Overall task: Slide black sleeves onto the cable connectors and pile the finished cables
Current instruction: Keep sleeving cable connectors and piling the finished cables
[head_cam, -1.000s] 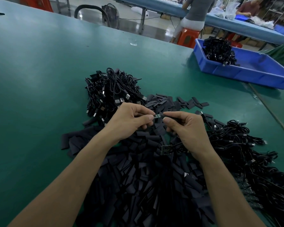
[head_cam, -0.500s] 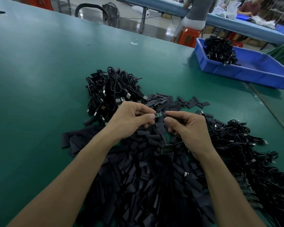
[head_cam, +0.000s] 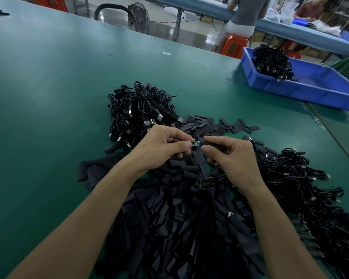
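Observation:
My left hand [head_cam: 161, 150] pinches a small circuit-board connector [head_cam: 195, 143] between thumb and forefinger. My right hand [head_cam: 232, 156] faces it and pinches a black sleeve [head_cam: 203, 142] at the connector's end. A second small board [head_cam: 205, 183] on its cable lies below my right hand. Loose black sleeves [head_cam: 179, 218] cover the green table in front of me. A pile of black cables with metal USB plugs [head_cam: 143, 113] sits beyond my left hand. Another tangle of black cables [head_cam: 302, 188] spreads to the right.
A blue bin [head_cam: 310, 91] holding a bundle of black cables stands at the far right of the green table [head_cam: 48, 87]. Behind it a person sits on an orange stool [head_cam: 233, 44] at another long table. A fan stands on the floor beyond.
Both hands stay almost in place, pinching the connector and sleeve together. The gap between the fingertips looks slightly different; the piles have not moved.

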